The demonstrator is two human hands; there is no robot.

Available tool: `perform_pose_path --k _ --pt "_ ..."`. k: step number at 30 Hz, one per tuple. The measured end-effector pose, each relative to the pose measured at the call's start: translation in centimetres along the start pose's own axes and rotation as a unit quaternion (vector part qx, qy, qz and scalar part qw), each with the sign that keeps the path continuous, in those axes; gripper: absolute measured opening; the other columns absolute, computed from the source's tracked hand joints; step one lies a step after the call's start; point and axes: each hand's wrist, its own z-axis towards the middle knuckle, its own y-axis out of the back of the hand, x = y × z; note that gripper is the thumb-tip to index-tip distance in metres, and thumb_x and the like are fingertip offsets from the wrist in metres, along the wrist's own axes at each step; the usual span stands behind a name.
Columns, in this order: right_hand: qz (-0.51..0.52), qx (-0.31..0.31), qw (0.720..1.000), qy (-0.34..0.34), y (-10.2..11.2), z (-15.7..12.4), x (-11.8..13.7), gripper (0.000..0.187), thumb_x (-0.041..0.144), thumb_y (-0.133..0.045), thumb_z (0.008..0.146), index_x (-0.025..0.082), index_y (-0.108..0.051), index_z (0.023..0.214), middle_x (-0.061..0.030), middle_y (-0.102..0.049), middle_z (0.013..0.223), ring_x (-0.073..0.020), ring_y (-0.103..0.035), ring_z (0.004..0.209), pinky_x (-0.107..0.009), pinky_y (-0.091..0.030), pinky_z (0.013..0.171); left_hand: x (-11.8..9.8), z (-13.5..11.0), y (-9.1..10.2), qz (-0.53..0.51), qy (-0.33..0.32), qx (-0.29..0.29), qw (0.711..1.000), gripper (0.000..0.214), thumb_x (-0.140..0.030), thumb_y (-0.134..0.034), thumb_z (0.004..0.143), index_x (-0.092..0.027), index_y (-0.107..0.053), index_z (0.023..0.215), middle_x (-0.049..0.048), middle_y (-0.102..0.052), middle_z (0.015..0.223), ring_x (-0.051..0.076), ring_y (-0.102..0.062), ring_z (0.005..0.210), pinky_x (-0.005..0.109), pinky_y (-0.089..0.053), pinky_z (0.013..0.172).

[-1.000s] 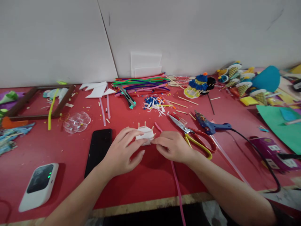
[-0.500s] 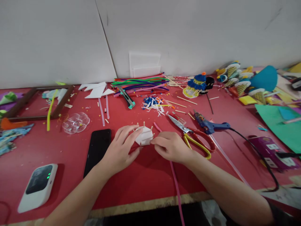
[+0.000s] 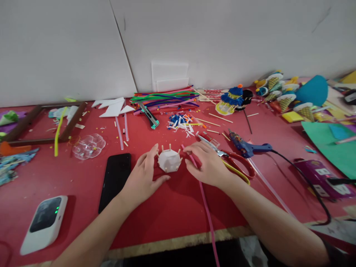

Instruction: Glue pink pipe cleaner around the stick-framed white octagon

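A small white foam hexagon (image 3: 169, 160) with short wooden sticks standing round its rim rests on the red table (image 3: 172, 211). My left hand (image 3: 143, 178) cups its left side, index finger and thumb touching it. My right hand (image 3: 207, 165) lies just right of the hexagon, its fingers curled over a long pink tube (image 3: 207, 211). The tube runs from beside the hexagon to the table's near edge.
Red-and-yellow scissors (image 3: 239, 167) and a blue glue gun (image 3: 247, 147) with its black cord lie right of my right hand. A black phone (image 3: 115, 180) and a white device (image 3: 44, 222) lie at the left. Coloured tubes (image 3: 167, 98), a utility knife (image 3: 150, 116) and cut scraps are behind.
The hexagon was tilted up in my left fingers and now sits flat on the table. My right hand has left its edge and shifted right and back along the pink tube.
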Motion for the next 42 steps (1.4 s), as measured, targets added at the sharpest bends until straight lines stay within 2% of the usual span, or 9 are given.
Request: perform_pose_path --k 7,11,15,19,22,24,33,38,42 --pt "-0.037 0.081 0.996 0.009 -1.5 -0.3 -1.0 0.006 0.019 -0.068 0.083 0.018 -0.068 0.089 -0.0085 -0.068 0.09 -0.0234 -0.059 0.086 -0.043 -0.049 0.083 -0.4 0.2 0.0 -0.017 0.05 -0.003 0.999 0.092 -0.038 -0.074 0.08 -0.015 -0.02 0.151 0.0194 -0.067 0.122 0.034 -0.065 0.115 0.051 -0.054 0.093" --pt "0.0 0.042 0.999 0.025 -1.5 -0.1 -0.8 0.005 0.018 -0.063 0.087 0.019 -0.068 0.086 -0.0075 -0.069 0.085 -0.0215 -0.061 0.081 -0.039 -0.05 0.079 -0.7 0.3 0.2 -0.041 0.062 -0.018 0.997 0.086 -0.031 -0.073 0.081 -0.017 -0.023 0.149 0.0162 -0.068 0.122 0.032 -0.065 0.115 0.05 -0.055 0.094" --pt "0.089 -0.027 0.996 0.007 -1.0 -0.1 0.0 0.007 0.019 -0.06 0.089 0.021 -0.065 0.093 -0.0064 -0.069 0.088 -0.0204 -0.064 0.082 -0.037 -0.053 0.078 -0.9 0.1 0.2 -0.103 0.053 -0.095 0.989 0.079 -0.027 -0.07 0.084 -0.021 -0.024 0.149 0.0164 -0.064 0.129 0.028 -0.067 0.114 0.046 -0.058 0.094" --pt "0.309 -0.053 0.944 -0.108 -0.7 -0.5 0.5 0.018 0.025 -0.059 0.09 0.023 -0.059 0.108 -0.0065 -0.067 0.097 -0.0176 -0.066 0.088 -0.034 -0.057 0.08 -1.2 0.1 0.6 -0.135 0.025 -0.181 0.974 0.08 -0.022 -0.069 0.084 -0.023 -0.023 0.149 0.0181 -0.056 0.141 0.028 -0.063 0.122 0.047 -0.058 0.097" --pt "0.459 0.003 0.877 -0.145 -0.6 -0.6 0.5 0.027 0.04 -0.06 0.091 0.023 -0.06 0.113 -0.0088 -0.069 0.105 -0.019 -0.068 0.096 -0.034 -0.059 0.08 -1.6 0.3 1.3 -0.118 0.019 -0.196 0.973 0.07 -0.019 -0.07 0.083 -0.02 -0.033 0.143 0.0192 -0.061 0.136 0.03 -0.062 0.123 0.048 -0.058 0.096" --pt "0.499 0.032 0.854 -0.141 -0.6 -0.5 0.6 0.034 0.047 -0.063 0.089 0.023 -0.062 0.113 -0.0091 -0.071 0.107 -0.0199 -0.068 0.098 -0.034 -0.059 0.079 -1.8 0.5 1.9 -0.066 0.0 -0.194 0.979 0.055 -0.018 -0.071 0.082 -0.019 -0.048 0.131 0.0182 -0.063 0.134 0.03 -0.063 0.121 0.048 -0.059 0.094" --pt "0.5 0.043 0.854 -0.136 -0.9 -0.8 0.8 0.033 0.043 -0.074 0.082 0.023 -0.068 0.107 -0.0069 -0.074 0.1 -0.0179 -0.071 0.088 -0.031 -0.059 0.077 -2.3 0.7 2.6 -0.05 -0.013 -0.169 0.984 0.056 -0.016 -0.069 0.084 -0.019 -0.049 0.136 0.0136 -0.066 0.132 0.026 -0.069 0.113 0.039 -0.059 0.095" --pt "0.528 0.048 0.837 -0.137 -1.2 -0.8 0.8 0.044 0.045 -0.078 0.077 0.021 -0.064 0.111 -0.0101 -0.072 0.106 -0.0201 -0.07 0.092 -0.033 -0.058 0.079 -2.3 0.7 2.5 -0.025 -0.014 -0.193 0.981 0.058 -0.015 -0.073 0.079 -0.019 -0.052 0.133 0.0114 -0.069 0.129 0.025 -0.069 0.112 0.038 -0.058 0.095" --pt "0.554 0.048 0.816 -0.157 -1.1 -0.7 1.1 0.034 0.037 -0.079 0.077 0.02 -0.067 0.104 -0.0078 -0.073 0.099 -0.0172 -0.069 0.087 -0.029 -0.056 0.076 -2.3 0.5 2.3 -0.034 -0.015 -0.206 0.978 0.057 -0.014 -0.075 0.077 -0.018 -0.055 0.131 0.0117 -0.069 0.128 0.025 -0.068 0.112 0.035 -0.058 0.094"
